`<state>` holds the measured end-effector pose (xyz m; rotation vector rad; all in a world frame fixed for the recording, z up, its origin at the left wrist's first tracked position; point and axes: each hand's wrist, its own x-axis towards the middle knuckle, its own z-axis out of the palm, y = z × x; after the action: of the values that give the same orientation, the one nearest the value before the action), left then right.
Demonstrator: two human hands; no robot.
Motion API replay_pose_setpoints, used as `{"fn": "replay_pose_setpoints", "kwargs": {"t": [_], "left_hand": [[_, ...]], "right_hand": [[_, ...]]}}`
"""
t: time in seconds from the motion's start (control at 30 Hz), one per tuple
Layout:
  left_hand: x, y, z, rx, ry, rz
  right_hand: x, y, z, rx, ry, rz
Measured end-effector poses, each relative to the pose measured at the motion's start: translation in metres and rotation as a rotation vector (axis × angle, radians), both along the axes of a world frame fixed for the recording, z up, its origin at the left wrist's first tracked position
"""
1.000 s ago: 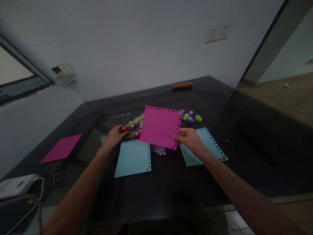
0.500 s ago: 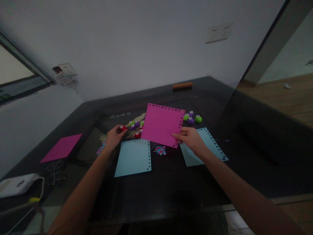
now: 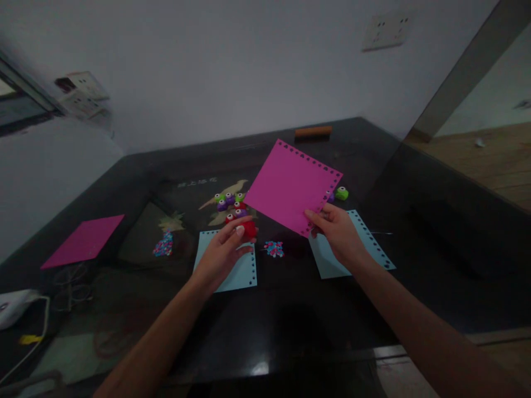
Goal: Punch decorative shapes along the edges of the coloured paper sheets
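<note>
The left hand [image 3: 222, 253] has carried its red punch [image 3: 249, 229] rightward.

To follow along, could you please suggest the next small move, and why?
Perhaps bring the red piece to a plain edge of the raised pink sheet: the left hand holds the piece, the right hand the sheet, and only two edges look punched.

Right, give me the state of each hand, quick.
Left hand: closed, holding a small red object.
Right hand: closed, pinching a pink sheet by its punched edge.
</note>
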<state>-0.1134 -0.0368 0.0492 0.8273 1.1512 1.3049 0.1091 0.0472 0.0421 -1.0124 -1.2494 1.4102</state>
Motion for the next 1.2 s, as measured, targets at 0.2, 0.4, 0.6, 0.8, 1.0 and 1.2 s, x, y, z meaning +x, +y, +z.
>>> {"fn": "replay_pose_setpoints", "kwargs": {"t": [0.2, 0.4, 0.6, 0.8, 1.0, 1.2], "left_hand": [[0.018, -0.021, -0.007, -0.104, 0.058, -0.183], [0.024, -0.027, -0.006, -0.111, 0.117, -0.233], [0.026, -0.027, -0.01, -0.108, 0.147, -0.203], [0.027, -0.027, -0.013, -0.11, 0.136, -0.222], [0.027, -0.026, -0.015, -0.104, 0.137, -0.207], [0.028, -0.027, -0.013, -0.097, 0.13, -0.196]], "right_hand": [[-0.014, -0.018, 0.001, -0.066, 0.051, 0.049], [-0.026, -0.033, 0.003, -0.068, 0.028, 0.06], [-0.027, -0.038, 0.003, -0.017, -0.029, 0.064], [-0.029, -0.04, 0.006, -0.003, -0.004, 0.09], [-0.029, -0.043, 0.009, 0.034, -0.074, 0.066], [-0.028, -0.042, 0.008, 0.05, -0.091, 0.06]]}}
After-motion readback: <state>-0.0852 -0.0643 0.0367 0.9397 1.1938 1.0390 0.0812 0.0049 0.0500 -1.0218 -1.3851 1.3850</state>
